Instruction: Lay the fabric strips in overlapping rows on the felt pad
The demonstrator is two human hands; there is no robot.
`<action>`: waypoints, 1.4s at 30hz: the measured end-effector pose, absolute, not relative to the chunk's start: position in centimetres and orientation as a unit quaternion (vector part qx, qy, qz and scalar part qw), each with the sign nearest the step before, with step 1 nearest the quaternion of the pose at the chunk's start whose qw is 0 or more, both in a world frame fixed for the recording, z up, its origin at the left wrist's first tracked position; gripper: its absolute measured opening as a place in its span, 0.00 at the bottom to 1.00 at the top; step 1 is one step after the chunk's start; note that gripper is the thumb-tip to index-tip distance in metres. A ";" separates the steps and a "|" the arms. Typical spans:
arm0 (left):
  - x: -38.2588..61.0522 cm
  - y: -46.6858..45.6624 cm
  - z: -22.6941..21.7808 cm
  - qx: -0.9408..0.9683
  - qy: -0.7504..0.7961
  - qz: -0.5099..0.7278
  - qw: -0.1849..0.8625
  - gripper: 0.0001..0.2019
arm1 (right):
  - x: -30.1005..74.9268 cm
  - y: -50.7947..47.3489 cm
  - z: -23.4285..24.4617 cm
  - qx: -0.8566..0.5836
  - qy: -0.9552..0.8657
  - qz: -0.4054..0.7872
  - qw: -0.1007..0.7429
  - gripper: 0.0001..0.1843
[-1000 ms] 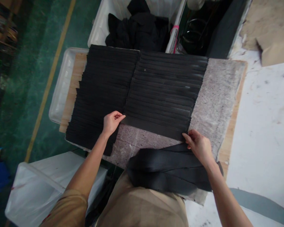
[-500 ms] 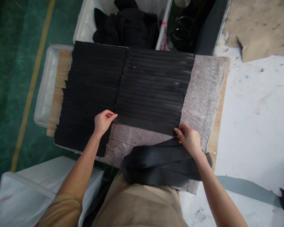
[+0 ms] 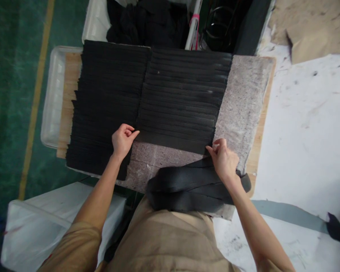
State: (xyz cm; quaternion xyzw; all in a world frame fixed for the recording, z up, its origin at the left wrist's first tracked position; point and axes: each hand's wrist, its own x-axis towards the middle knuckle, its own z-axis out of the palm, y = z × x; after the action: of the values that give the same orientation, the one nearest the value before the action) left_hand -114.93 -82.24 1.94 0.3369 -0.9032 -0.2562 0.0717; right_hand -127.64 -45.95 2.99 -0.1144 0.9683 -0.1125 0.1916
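Two rows of overlapping black fabric strips (image 3: pixel 181 94) lie across a grey felt-covered board (image 3: pixel 240 109). My left hand (image 3: pixel 122 140) pinches the left end of the nearest strip (image 3: pixel 170 142) in the right row. My right hand (image 3: pixel 223 160) is closed on that strip's right end. A loose heap of black strips (image 3: pixel 187 187) rests on the board's near edge against my lap, just under my right wrist.
A white bin of black cloth (image 3: pixel 147 22) stands beyond the board, and a clear plastic tub (image 3: pixel 49 98) lies under its left end. A white bag-lined box (image 3: pixel 45 223) is at lower left, a white table (image 3: pixel 308 132) to the right, and green floor (image 3: pixel 11 94) on the left.
Both hands keep their hold on the ends of the nearest strip. The camera view has drifted, so the board sits slightly higher and further left in the picture.
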 end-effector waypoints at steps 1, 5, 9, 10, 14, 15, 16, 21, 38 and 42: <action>-114.8 -81.7 2.3 0.329 -0.910 -0.241 0.082 0.10 | -127.2 -45.8 3.2 -0.134 0.966 -0.124 0.182 0.20; -113.8 -78.3 4.1 0.241 -0.931 -0.272 0.037 0.08 | -124.6 -45.4 4.3 -0.350 0.887 -0.218 0.208 0.18; -112.5 -74.2 5.5 0.025 -0.907 -0.383 -0.172 0.11 | -122.0 -45.4 4.7 -0.493 0.813 -0.197 0.240 0.23; -112.2 -73.4 5.6 -0.022 -0.900 -0.385 -0.203 0.13 | -121.6 -45.4 4.6 -0.497 0.811 -0.194 0.240 0.25; -111.5 -71.7 5.9 -0.101 -0.911 -0.325 -0.233 0.22 | -121.4 -45.2 4.4 -0.504 0.803 -0.205 0.243 0.19; -111.5 -71.6 6.0 -0.104 -0.913 -0.314 -0.237 0.22 | -121.6 -45.2 4.5 -0.503 0.803 -0.211 0.242 0.16; -111.5 -71.5 6.1 -0.105 -0.914 -0.309 -0.240 0.22 | -121.8 -45.3 4.5 -0.500 0.803 -0.217 0.241 0.14; -111.9 -72.0 6.2 -0.054 -0.901 -0.362 -0.232 0.12 | -123.2 -46.3 5.0 -0.455 0.818 -0.234 0.262 0.16; -112.3 -80.2 4.5 0.345 -0.812 -0.469 -0.028 0.10 | -128.5 -43.3 4.8 -0.252 0.831 -0.344 0.358 0.15; -112.9 -82.3 4.6 0.343 -0.816 -0.462 -0.050 0.10 | -127.8 -44.6 3.7 -0.204 0.825 -0.382 0.362 0.17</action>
State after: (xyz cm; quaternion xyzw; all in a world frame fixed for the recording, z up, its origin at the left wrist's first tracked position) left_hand -112.94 -82.29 4.57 0.3434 -0.8160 -0.4622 -0.0502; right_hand -127.82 -44.62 3.73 -0.2040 0.8255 -0.3817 0.3624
